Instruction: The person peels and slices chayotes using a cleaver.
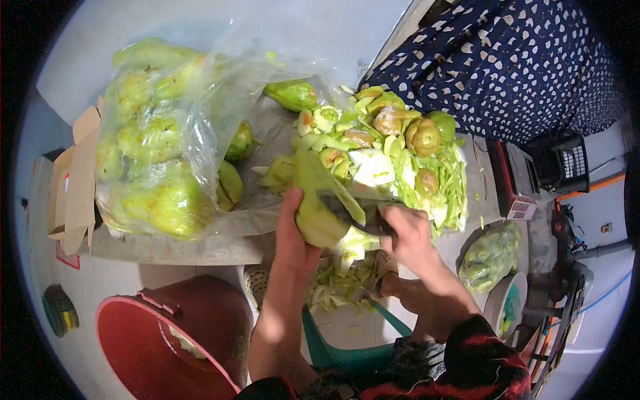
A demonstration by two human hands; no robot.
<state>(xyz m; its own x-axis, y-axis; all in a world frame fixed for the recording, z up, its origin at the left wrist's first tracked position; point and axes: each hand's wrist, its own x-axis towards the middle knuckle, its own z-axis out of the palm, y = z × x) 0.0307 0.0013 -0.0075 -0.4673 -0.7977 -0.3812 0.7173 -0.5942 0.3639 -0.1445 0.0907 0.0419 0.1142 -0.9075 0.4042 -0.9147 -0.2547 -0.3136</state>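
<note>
My left hand [293, 230] is wrapped round the near side of a large green fruit [313, 183], pear-shaped and possibly a pomelo. In my right hand [407, 233] is a knife [343, 212], its dark, blurred blade lying against the fruit's side. A long strip of green peel [348, 199] stands along the fruit by the blade. Pale cut pieces hang below, near my right fingers. Behind the fruit, a big heap of green and white peelings [373, 170] covers the table, with several brownish-green round lumps [423, 137] among them.
A clear plastic bag [160, 140] of whole green fruits fills the table's left side, beside a cardboard box [79, 170]. Below are a red bucket [207, 313], peelings on the floor [340, 287] and a filled bag [492, 257]. A red device [512, 180] stands right.
</note>
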